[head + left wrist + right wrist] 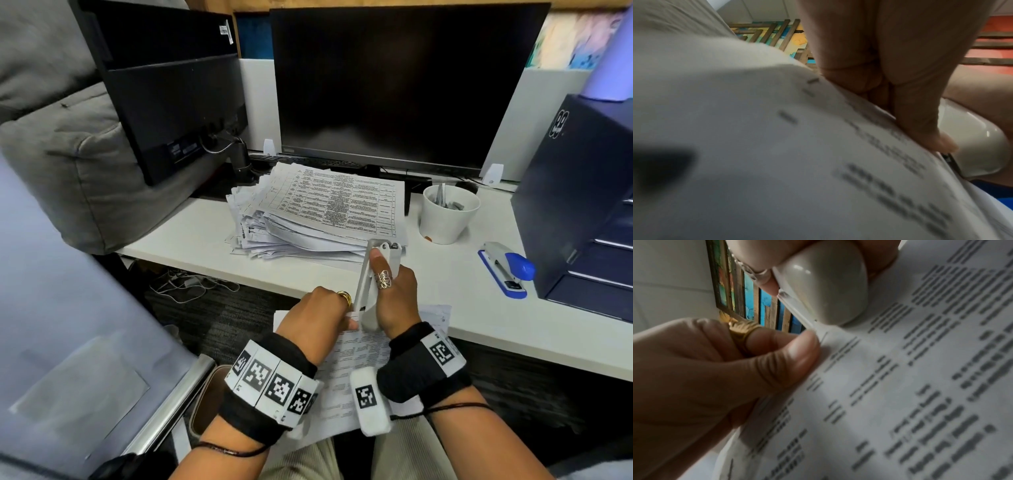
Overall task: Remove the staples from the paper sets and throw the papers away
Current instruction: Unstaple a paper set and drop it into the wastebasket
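A stapled paper set (356, 356) lies over my lap, printed side up. My left hand (320, 317) pinches its top left corner, thumb on top (797, 356) and fingers (920, 113) underneath. Staple legs (789, 117) show on the underside near that corner. My right hand (394, 294) grips a white staple remover (373, 281), held upright with its rounded lower end (824, 288) pressed onto the corner beside my left thumb. A tall stack of paper sets (318, 209) sits on the white desk (479, 322) ahead.
A beige bin (209, 394) stands on the floor to my lower left. On the desk are a white cup (448, 212), a blue stapler (507, 270) and a dark drawer box (582, 205) on the right. A monitor (394, 85) stands behind the stack.
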`<act>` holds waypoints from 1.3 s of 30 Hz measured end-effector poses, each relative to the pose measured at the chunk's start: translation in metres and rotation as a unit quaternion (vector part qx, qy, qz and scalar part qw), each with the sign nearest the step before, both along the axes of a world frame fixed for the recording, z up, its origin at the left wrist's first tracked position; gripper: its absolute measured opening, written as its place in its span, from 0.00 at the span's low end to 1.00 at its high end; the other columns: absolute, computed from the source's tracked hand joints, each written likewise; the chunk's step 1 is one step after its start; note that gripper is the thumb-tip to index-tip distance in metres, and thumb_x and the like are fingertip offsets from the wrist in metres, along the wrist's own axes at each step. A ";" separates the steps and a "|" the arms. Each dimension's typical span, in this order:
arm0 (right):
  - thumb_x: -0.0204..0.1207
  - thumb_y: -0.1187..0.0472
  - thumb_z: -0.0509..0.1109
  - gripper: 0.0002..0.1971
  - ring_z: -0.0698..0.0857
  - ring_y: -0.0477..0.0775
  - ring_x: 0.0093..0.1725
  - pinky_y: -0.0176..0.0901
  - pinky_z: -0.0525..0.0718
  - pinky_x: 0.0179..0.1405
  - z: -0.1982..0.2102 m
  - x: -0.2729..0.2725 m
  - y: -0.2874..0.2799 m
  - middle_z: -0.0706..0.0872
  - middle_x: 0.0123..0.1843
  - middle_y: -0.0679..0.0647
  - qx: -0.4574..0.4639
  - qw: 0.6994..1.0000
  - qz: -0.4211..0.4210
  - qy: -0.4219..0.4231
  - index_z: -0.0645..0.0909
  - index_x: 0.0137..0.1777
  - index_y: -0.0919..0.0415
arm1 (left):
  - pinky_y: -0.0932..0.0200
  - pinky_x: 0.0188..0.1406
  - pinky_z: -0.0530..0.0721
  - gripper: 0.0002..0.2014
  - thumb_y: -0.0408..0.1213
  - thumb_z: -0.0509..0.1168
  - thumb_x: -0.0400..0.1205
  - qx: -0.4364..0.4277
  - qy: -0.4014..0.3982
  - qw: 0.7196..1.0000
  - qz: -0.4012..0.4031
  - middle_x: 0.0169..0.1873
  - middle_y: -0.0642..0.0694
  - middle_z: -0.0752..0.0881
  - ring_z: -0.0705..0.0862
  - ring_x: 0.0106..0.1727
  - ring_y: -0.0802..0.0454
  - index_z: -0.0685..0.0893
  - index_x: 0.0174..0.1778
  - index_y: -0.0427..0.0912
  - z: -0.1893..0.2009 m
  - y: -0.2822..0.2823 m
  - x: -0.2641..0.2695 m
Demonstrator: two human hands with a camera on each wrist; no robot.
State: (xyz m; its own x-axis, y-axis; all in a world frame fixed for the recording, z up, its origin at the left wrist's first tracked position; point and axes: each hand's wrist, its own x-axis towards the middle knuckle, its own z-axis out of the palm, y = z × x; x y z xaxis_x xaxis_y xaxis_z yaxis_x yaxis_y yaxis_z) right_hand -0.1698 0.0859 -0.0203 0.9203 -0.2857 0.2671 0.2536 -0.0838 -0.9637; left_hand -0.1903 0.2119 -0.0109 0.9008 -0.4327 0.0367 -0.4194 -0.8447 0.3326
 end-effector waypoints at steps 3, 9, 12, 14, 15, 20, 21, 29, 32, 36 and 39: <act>0.73 0.44 0.64 0.20 0.76 0.47 0.28 0.46 0.74 0.34 -0.002 0.000 0.000 0.78 0.25 0.50 -0.029 1.000 0.004 0.000 0.78 0.29 0.61 | 0.58 0.49 0.78 0.12 0.44 0.67 0.80 -0.006 -0.005 1.000 -0.002 0.47 0.42 0.87 0.83 0.51 0.45 0.85 0.49 0.37 -0.003 0.000 -0.001; 0.79 0.50 0.66 0.18 0.77 0.49 0.31 0.45 0.75 0.38 -0.009 0.006 0.002 0.79 0.26 0.48 -0.036 0.999 -0.002 0.032 0.76 0.28 0.53 | 0.54 0.51 0.79 0.13 0.44 0.66 0.80 0.014 -0.011 1.000 0.006 0.47 0.40 0.86 0.83 0.51 0.44 0.84 0.48 0.36 -0.007 0.000 0.001; 0.79 0.47 0.64 0.17 0.80 0.52 0.38 0.45 0.76 0.45 -0.008 0.011 0.000 0.84 0.35 0.55 -0.031 0.996 0.032 0.081 0.81 0.35 0.56 | 0.60 0.47 0.74 0.13 0.44 0.66 0.81 0.038 -0.011 0.999 0.009 0.49 0.41 0.86 0.83 0.54 0.44 0.83 0.50 0.37 -0.011 0.005 0.008; 0.79 0.44 0.63 0.21 0.81 0.54 0.43 0.46 0.75 0.47 -0.007 0.016 -0.003 0.87 0.44 0.63 -0.017 0.993 0.031 0.111 0.84 0.46 0.65 | 0.63 0.44 0.71 0.13 0.44 0.66 0.81 0.049 -0.002 0.999 0.004 0.50 0.43 0.87 0.83 0.55 0.46 0.84 0.52 0.37 -0.015 0.009 0.011; 0.79 0.44 0.63 0.23 0.81 0.54 0.46 0.45 0.74 0.49 -0.007 0.019 -0.005 0.87 0.48 0.63 -0.008 0.992 0.022 0.124 0.84 0.52 0.66 | 0.63 0.45 0.72 0.13 0.43 0.66 0.81 0.052 -0.001 0.999 0.003 0.50 0.44 0.87 0.83 0.55 0.47 0.84 0.54 0.38 -0.017 0.010 0.013; 0.78 0.55 0.67 0.23 0.79 0.55 0.57 0.42 0.71 0.55 -0.013 0.030 -0.015 0.81 0.60 0.54 0.050 0.982 0.003 0.180 0.70 0.71 0.62 | 0.55 0.50 0.78 0.12 0.42 0.58 0.85 0.138 -0.038 0.990 0.020 0.56 0.43 0.84 0.83 0.57 0.43 0.80 0.59 0.41 -0.025 0.023 0.012; 0.78 0.59 0.66 0.22 0.78 0.54 0.53 0.41 0.70 0.52 -0.014 0.029 -0.016 0.79 0.55 0.54 0.041 0.980 0.008 0.194 0.68 0.70 0.65 | 0.53 0.50 0.78 0.11 0.40 0.56 0.85 0.162 -0.037 0.986 0.033 0.57 0.43 0.83 0.83 0.56 0.43 0.78 0.59 0.41 -0.028 0.027 0.012; 0.76 0.58 0.71 0.20 0.79 0.56 0.55 0.38 0.70 0.48 -0.027 0.029 0.012 0.80 0.55 0.55 -0.210 0.953 0.111 0.188 0.73 0.66 0.60 | 0.49 0.55 0.80 0.14 0.35 0.54 0.85 0.250 0.077 0.957 0.125 0.59 0.40 0.82 0.82 0.58 0.40 0.72 0.67 0.42 -0.053 0.083 0.014; 0.75 0.55 0.72 0.19 0.81 0.55 0.59 0.34 0.69 0.47 -0.021 0.037 0.007 0.85 0.59 0.56 -0.353 0.919 0.114 0.131 0.80 0.64 0.61 | 0.51 0.56 0.77 0.13 0.36 0.56 0.85 0.225 0.075 0.963 0.126 0.62 0.41 0.81 0.81 0.61 0.42 0.76 0.64 0.43 -0.057 0.094 0.014; 0.75 0.49 0.69 0.14 0.80 0.59 0.50 0.36 0.66 0.31 -0.004 0.058 -0.014 0.83 0.44 0.58 -0.505 0.834 0.134 0.177 0.82 0.39 0.60 | 0.53 0.56 0.77 0.12 0.37 0.58 0.83 0.165 0.068 0.978 0.109 0.62 0.45 0.80 0.81 0.61 0.44 0.79 0.62 0.47 -0.062 0.099 0.017; 0.77 0.47 0.65 0.17 0.78 0.59 0.62 0.43 0.77 0.52 0.001 0.070 -0.035 0.82 0.61 0.58 -0.605 0.752 0.132 0.225 0.83 0.56 0.60 | 0.53 0.55 0.79 0.13 0.40 0.57 0.83 0.133 0.049 0.986 0.087 0.61 0.48 0.80 0.81 0.60 0.46 0.77 0.63 0.51 -0.061 0.095 0.017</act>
